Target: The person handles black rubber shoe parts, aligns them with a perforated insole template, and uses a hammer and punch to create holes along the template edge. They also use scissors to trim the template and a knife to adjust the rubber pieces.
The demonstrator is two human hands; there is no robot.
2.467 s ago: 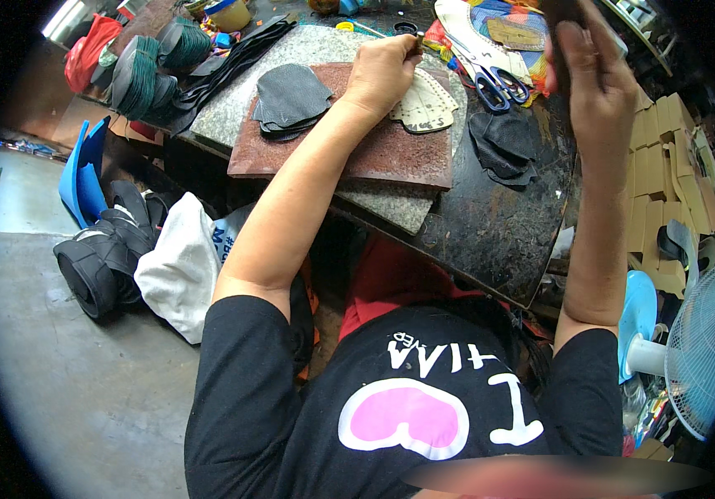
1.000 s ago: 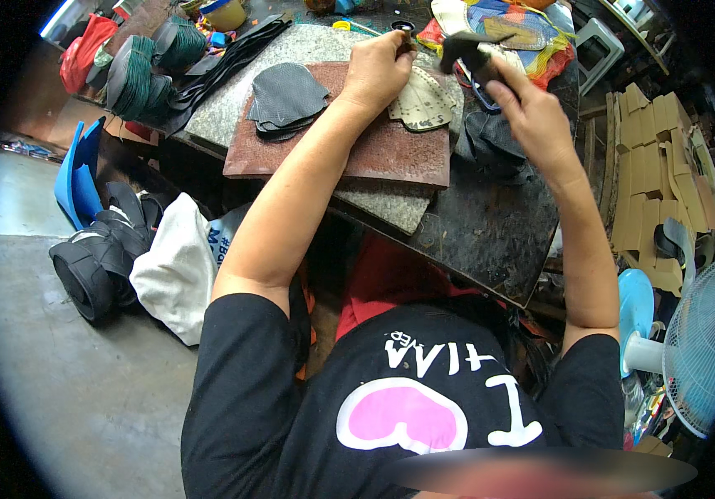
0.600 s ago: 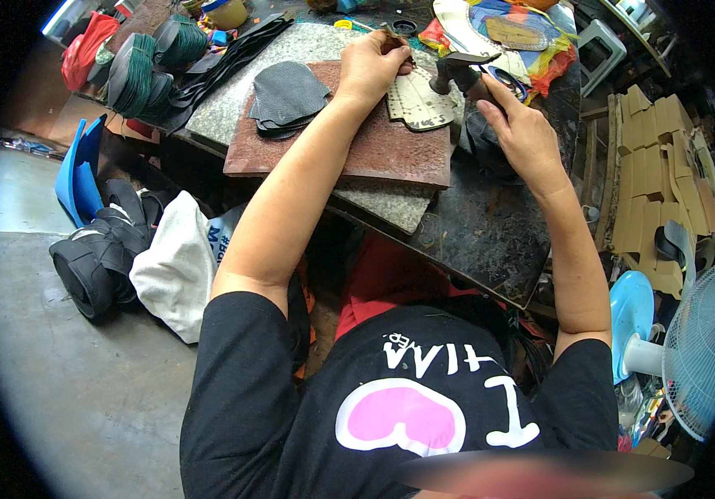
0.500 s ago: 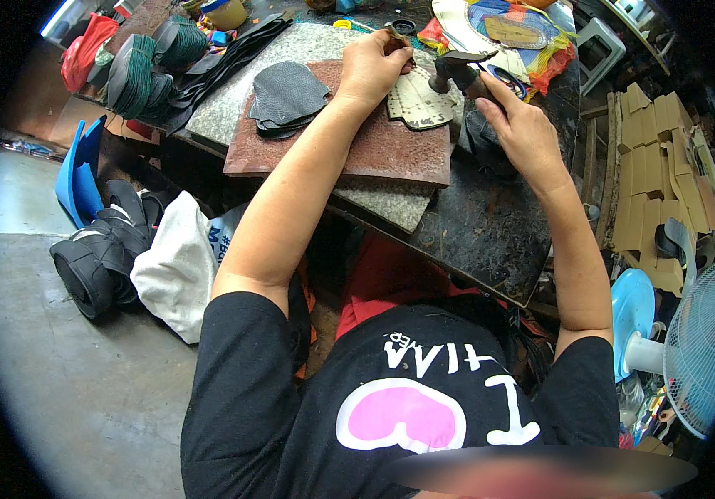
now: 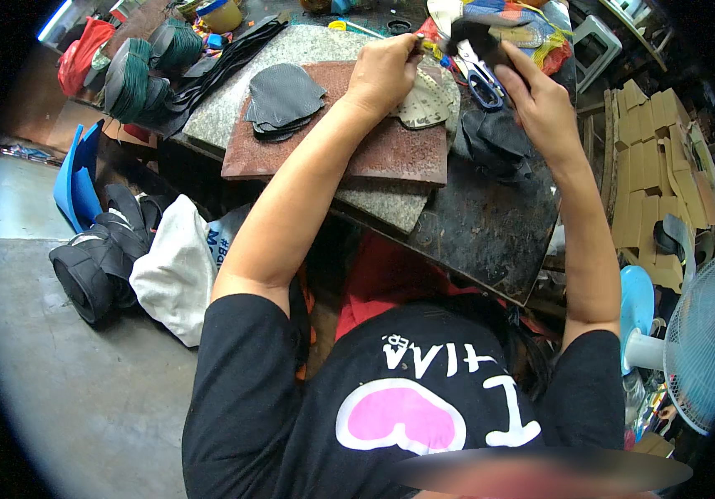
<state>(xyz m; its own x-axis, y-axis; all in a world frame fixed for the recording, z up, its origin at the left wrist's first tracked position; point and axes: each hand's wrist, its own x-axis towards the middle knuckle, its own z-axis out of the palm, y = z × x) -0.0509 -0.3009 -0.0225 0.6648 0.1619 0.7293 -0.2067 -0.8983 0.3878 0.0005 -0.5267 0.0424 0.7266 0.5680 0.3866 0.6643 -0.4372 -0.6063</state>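
My right hand grips a hammer by its handle; the dark head is smeared by motion and hangs over the far right of the work board. My left hand is closed, thumb and fingers pinched round something small at their tips that I cannot make out. Under and beside that hand lies a pale pattern piece with rows of small marks. To its left, a stack of dark grey cut pieces rests on the reddish board. Blue-handled scissors lie below the hammer.
The board sits on a grey stone slab on a dark table. Crumpled black material lies near my right wrist. Green-wound spools and black strips stand at left. Cardboard boxes and a fan are at right.
My right hand has lifted the hammer up and to the right, uncovering the scissors and black material. My left hand has shifted slightly right and downward, still pinched.
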